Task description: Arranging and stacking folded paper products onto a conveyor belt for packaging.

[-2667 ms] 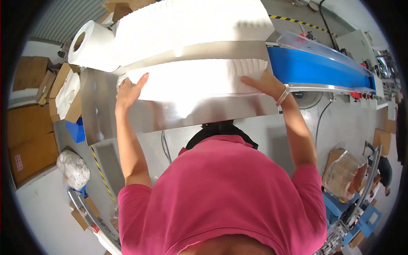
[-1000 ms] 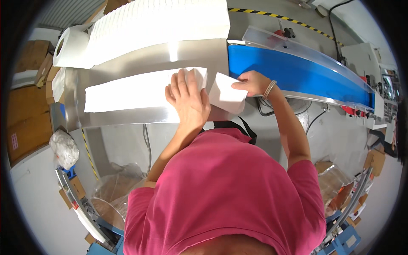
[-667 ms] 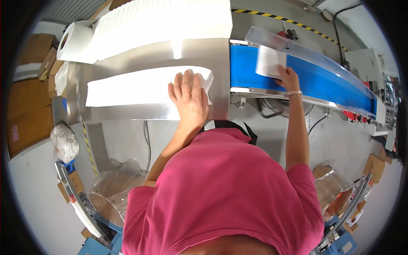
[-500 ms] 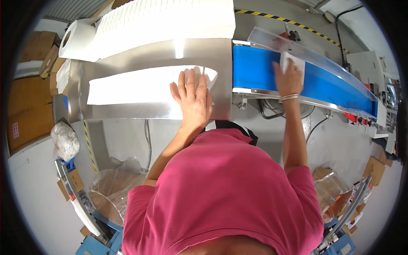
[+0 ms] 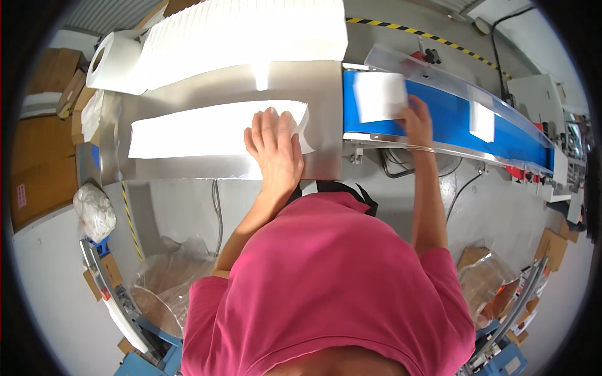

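Note:
A long row of white folded sheets [image 5: 194, 131], which look like paper or tissue, lies along the metal table [image 5: 313, 81]. My left hand [image 5: 274, 147] rests on the row's right end with its fingers stretched flat. To the right, my right hand [image 5: 419, 122] pinches a white square folded sheet [image 5: 379, 97] by its right edge over the near end of the blue conveyor belt [image 5: 439, 106]. Farther along that belt lies a second white folded sheet [image 5: 481, 121], apart from my hand.
A larger pleated block of white sheets [image 5: 244, 34] stands at the table's back, beside a white roll [image 5: 116, 62]. A clear plastic guide rail [image 5: 451, 81] runs along the belt's far side. Cardboard boxes [image 5: 44, 163] stand at the left.
One folded sheet has travelled rightward along the belt, away from my right hand. My right hand has come back left and now holds another sheet. My left hand has shifted slightly left.

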Motion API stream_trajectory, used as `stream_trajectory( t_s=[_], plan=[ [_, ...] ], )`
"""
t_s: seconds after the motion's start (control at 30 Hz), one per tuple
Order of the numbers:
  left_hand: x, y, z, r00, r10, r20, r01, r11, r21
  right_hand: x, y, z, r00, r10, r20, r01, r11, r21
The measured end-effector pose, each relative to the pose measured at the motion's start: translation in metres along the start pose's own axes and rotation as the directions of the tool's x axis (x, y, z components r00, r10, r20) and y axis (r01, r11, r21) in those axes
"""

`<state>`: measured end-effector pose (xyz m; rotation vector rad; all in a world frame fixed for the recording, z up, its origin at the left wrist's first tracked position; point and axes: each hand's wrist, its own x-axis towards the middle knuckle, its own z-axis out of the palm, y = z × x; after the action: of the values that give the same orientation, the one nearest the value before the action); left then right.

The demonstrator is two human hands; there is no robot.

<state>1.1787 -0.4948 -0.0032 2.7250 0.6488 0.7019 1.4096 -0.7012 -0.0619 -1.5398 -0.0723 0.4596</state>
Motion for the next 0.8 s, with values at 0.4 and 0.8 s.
stream_trajectory(
  t_s=[0.4, 0.8],
  plan=[
    [0.003, 0.012, -0.011, 0.996, 0.078, 0.051, -0.078, 0.997, -0.016, -0.042, -0.039, 0.133, 0.814, 0.313, 0.49, -0.058, 0.883, -0.467],
    [-0.006, -0.01, -0.007, 0.999, 0.039, -0.027, -0.037, 0.997, 0.074, -0.046, -0.063, 0.089, 0.974, -0.224, 0.041, 0.124, 0.372, -0.92]
  ],
)
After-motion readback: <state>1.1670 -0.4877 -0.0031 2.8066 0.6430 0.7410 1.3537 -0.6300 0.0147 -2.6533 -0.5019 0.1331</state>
